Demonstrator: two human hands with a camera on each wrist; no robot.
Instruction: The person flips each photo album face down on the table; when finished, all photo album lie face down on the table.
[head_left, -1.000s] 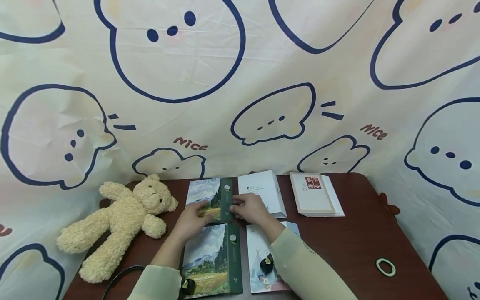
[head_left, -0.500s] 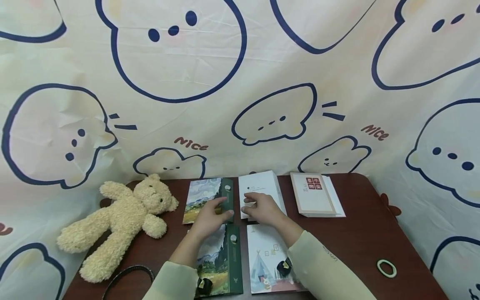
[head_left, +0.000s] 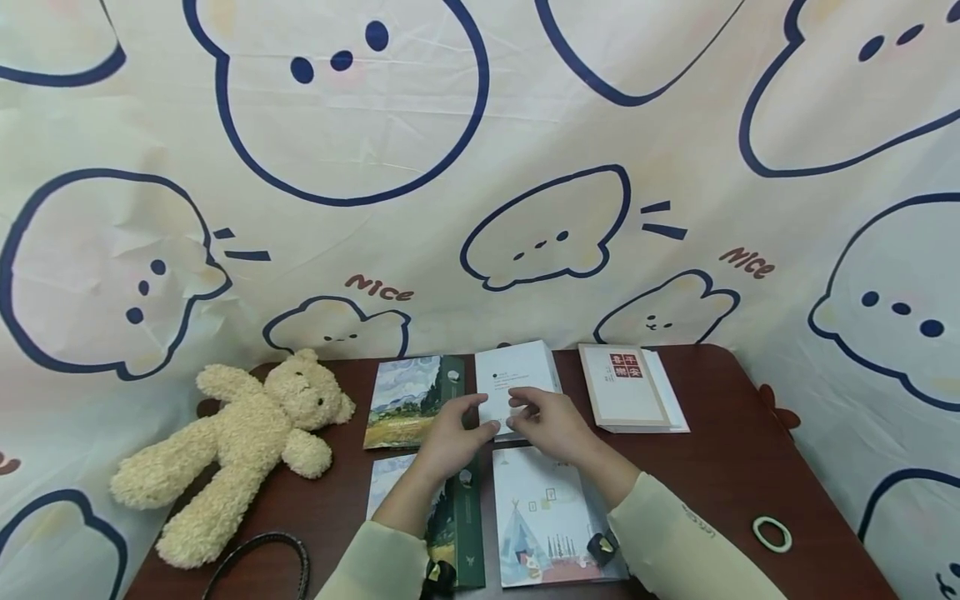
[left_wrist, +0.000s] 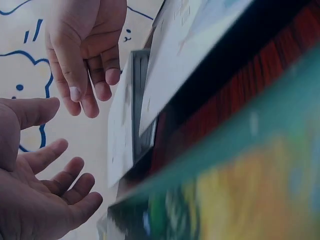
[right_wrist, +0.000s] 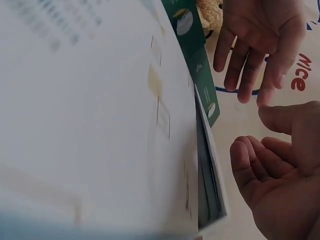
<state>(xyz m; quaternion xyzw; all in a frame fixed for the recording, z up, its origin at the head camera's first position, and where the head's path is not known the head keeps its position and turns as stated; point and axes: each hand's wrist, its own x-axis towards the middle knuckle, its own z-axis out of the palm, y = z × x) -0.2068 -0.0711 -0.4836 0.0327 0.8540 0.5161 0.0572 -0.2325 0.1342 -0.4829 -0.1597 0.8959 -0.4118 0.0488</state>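
My left hand (head_left: 453,437) and right hand (head_left: 551,425) face each other over the near part of a white book (head_left: 517,367) at the back middle. Both have relaxed, slightly bent fingers with nothing between them; the left wrist view shows a gap between the left fingers (left_wrist: 80,187) and the right hand (left_wrist: 87,45). Left of them lies a photo album (head_left: 408,400) with a painted landscape cover and green spine. A larger matching album (head_left: 470,533) lies nearer, partly covered by my left forearm. Beside it is a white album (head_left: 536,517) with a tent drawing, under my right sleeve.
A plush teddy bear (head_left: 255,442) lies at the left of the dark wooden table (head_left: 697,500). A cream book (head_left: 626,392) with red characters sits at the back right. A pale green ring (head_left: 772,534) lies front right, a black cord (head_left: 262,542) front left. A patterned curtain (head_left: 420,233) hangs behind.
Both hands have left the far green-spined album and moved right, over the white book. The left fingers have come off its cover and the right fingers off its spine.
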